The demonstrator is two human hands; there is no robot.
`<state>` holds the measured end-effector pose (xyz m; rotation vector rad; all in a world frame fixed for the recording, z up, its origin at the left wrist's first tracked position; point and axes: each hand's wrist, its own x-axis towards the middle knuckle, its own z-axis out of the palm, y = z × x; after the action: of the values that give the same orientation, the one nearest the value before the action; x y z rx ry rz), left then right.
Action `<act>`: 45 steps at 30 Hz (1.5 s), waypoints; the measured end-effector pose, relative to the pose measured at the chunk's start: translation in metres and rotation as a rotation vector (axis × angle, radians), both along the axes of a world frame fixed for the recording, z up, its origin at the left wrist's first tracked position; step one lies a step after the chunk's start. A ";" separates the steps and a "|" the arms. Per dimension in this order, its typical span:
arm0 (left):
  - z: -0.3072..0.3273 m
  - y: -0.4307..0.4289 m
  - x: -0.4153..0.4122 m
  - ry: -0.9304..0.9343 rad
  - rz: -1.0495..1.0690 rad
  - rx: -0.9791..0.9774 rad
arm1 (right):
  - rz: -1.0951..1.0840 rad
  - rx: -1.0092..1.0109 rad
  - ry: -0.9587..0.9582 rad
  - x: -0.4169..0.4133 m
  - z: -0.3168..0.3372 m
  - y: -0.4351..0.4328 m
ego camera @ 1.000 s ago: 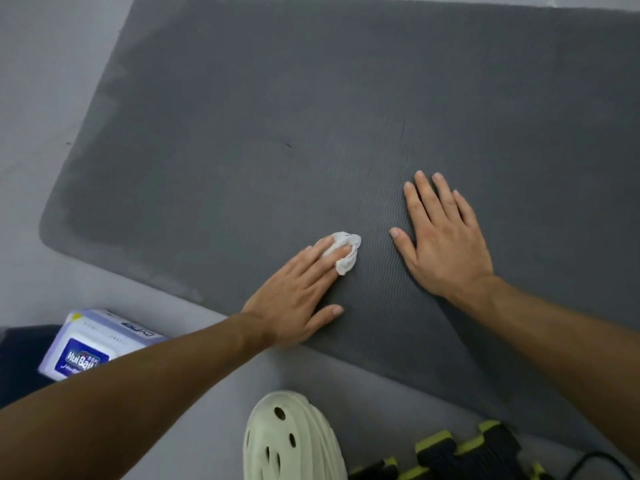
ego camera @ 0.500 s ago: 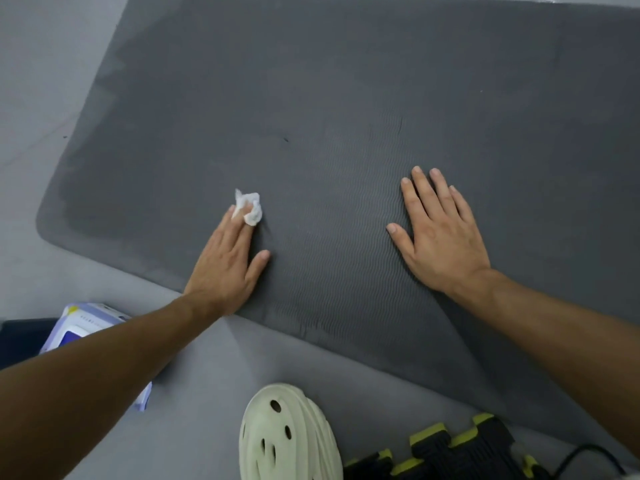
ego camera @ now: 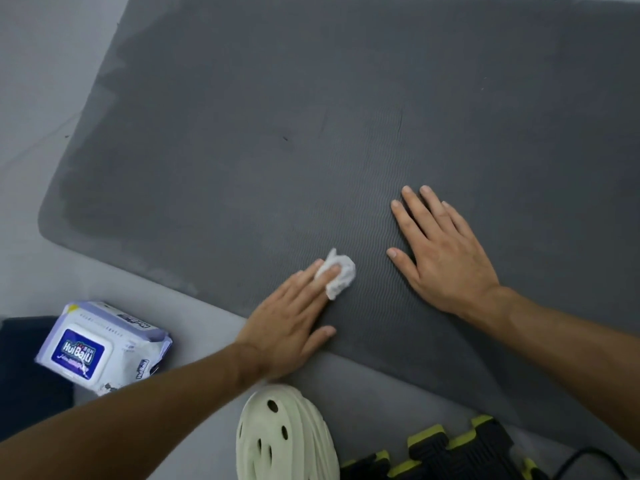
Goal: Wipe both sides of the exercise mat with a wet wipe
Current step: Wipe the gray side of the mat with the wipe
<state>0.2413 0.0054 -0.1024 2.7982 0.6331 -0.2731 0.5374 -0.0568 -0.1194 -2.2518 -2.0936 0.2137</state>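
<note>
A person's left hand (ego camera: 287,327) pressed a crumpled white wet wipe (ego camera: 341,277) onto a dark grey exercise mat (ego camera: 346,133) near its lower edge at centre frame, its fingers (ego camera: 311,279) straight over the wipe, not curled round it. The right hand (ego camera: 446,258) lay just beside it, palm down on the mat, fingers spread, holding nothing. The mat lay flat on a grey floor (ego camera: 41,64). A pack of wipes (ego camera: 100,348) sat at lower left, a pale clog (ego camera: 287,441) at bottom centre.

Wipes pack (ego camera: 104,348), pale clog (ego camera: 284,441), black-yellow blocks (ego camera: 450,452) on floor (ego camera: 41,98).
</note>
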 end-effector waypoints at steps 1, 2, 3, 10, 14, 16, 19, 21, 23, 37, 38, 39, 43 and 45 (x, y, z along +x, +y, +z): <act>-0.001 0.011 -0.006 0.002 0.036 0.017 | 0.005 0.004 0.002 0.001 0.000 0.000; -0.001 0.021 -0.013 0.012 0.070 0.041 | 0.009 0.007 0.005 0.003 0.000 0.001; -0.002 0.031 -0.021 0.027 0.110 0.064 | 0.013 0.011 0.006 0.004 0.000 0.001; -0.001 0.066 -0.059 0.029 0.468 0.129 | 0.018 0.024 0.012 0.009 0.000 0.002; 0.004 0.053 -0.056 -0.033 0.471 0.016 | 0.014 0.038 0.033 0.011 -0.001 0.002; 0.006 0.037 -0.042 -0.031 0.301 -0.049 | 0.012 0.036 0.034 0.011 -0.003 0.002; 0.012 0.011 -0.014 -0.005 0.157 -0.099 | 0.016 0.030 0.027 0.011 -0.003 0.002; 0.014 -0.002 -0.001 0.020 -0.058 -0.120 | 0.014 0.032 0.029 0.012 -0.003 0.002; 0.015 -0.012 0.005 0.098 -0.271 -0.123 | 0.015 0.029 0.031 0.013 -0.003 0.002; 0.021 0.060 -0.084 0.096 0.083 0.061 | 0.056 0.019 0.014 0.000 -0.003 -0.003; 0.021 0.061 -0.086 0.095 0.123 0.052 | 0.054 0.021 0.013 0.000 -0.003 -0.003; 0.022 0.061 -0.088 0.094 0.133 0.042 | 0.053 0.023 0.012 0.000 -0.003 -0.003; 0.021 0.041 -0.076 0.101 -0.060 -0.003 | 0.051 0.031 0.008 0.001 -0.004 -0.004; 0.019 0.024 -0.058 0.102 -0.209 -0.047 | 0.050 0.029 0.003 0.000 -0.003 -0.004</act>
<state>0.1836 0.0293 -0.0838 2.8202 0.3496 -0.4676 0.5374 -0.0604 -0.1223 -2.1828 -2.1389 0.1877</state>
